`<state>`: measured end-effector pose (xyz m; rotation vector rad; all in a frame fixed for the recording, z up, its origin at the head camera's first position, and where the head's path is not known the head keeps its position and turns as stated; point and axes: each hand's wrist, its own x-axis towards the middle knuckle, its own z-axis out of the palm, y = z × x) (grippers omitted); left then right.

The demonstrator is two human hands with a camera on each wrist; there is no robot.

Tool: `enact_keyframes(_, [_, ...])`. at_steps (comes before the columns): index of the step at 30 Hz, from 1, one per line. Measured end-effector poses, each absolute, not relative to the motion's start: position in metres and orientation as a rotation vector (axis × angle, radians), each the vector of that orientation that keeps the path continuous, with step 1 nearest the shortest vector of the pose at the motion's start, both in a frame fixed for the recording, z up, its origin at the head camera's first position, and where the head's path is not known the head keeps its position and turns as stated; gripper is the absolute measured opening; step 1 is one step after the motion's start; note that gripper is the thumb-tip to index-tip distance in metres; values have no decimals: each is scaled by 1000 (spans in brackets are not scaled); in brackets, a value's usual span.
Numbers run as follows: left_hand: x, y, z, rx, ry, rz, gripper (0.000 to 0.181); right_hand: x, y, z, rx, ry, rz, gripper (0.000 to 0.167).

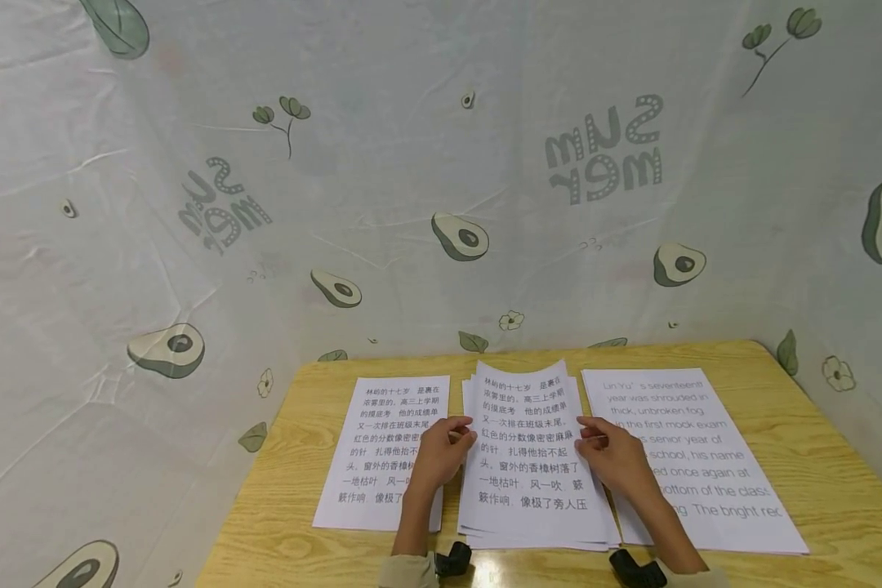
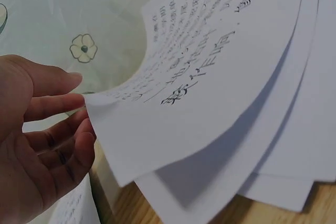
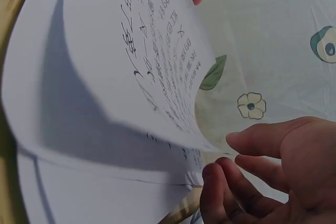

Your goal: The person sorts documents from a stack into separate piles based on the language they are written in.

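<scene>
A top sheet of paper (image 1: pixel 525 445) printed with Chinese text bows upward at both sides, its edges raised off the middle stack (image 1: pixel 540 541). My left hand (image 1: pixel 438 453) is at its left edge. In the left wrist view, the index fingertip (image 2: pixel 79 101) meets the sheet's corner while the thumb stands off it. Opposite, my right hand (image 1: pixel 617 457) is at the right edge. The right wrist view has the sheet's edge between its thumb (image 3: pixel 252 139) and index finger, with a small gap showing. Other fingers bend loosely below the edge on both sides.
Left of the middle stack lies another Chinese-text sheet (image 1: pixel 382 457), partly behind my left forearm. To the right are English-text pages (image 1: pixel 661 408), partly covered by my right hand. The wooden table (image 1: pixel 764 392) meets an avocado-patterned curtain (image 1: pixel 397 180) at its back.
</scene>
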<state>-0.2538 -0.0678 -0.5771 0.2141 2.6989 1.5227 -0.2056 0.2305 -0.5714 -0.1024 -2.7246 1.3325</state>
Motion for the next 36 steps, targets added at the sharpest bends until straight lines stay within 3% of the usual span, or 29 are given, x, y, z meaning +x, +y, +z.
enact_keyframes(36, [-255,-74,-574,208,2702,1618,37,-204,240,-576,-49,-2664,1365,47])
